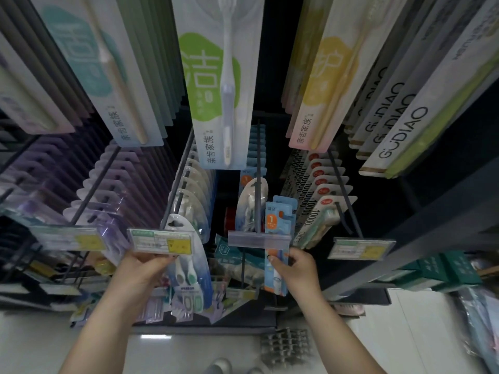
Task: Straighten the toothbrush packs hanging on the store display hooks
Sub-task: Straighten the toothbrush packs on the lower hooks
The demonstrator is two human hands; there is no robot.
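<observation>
- While both arms reach up from the bottom of the frame, the left hand (147,261) sits at lower centre-left, its fingers curled up behind a price tag holder (161,242) with a yellow patch; its grip looks closed on the front twin-brush pack (189,268) hanging there, though the tag hides the fingertips, so exact contact cannot be told.
- That twin-brush pack is clear with a blue lower part and holds two brushes with green-and-white handles; it hangs a little tilted at the front of its hook (176,182), with more rounded clear packs lined up behind it.
- Right of it, the right hand (295,271) pinches a narrow blue pack (275,268) marked with an orange "1", thumb on the front face and fingers wrapped round its right edge.
- This blue pack stands upright just right of the centre hook (258,184), crossing behind an unlabelled clear tag holder (259,238) at the hook's tip.
- Across the top of the frame hang long single-brush cards: teal at upper left, a green one (216,85) at centre, yellow at upper right.
- At far right hang boxes lettered GUDIAO (399,130).
- Purple packs (108,190) fill the hooks at middle left.
</observation>
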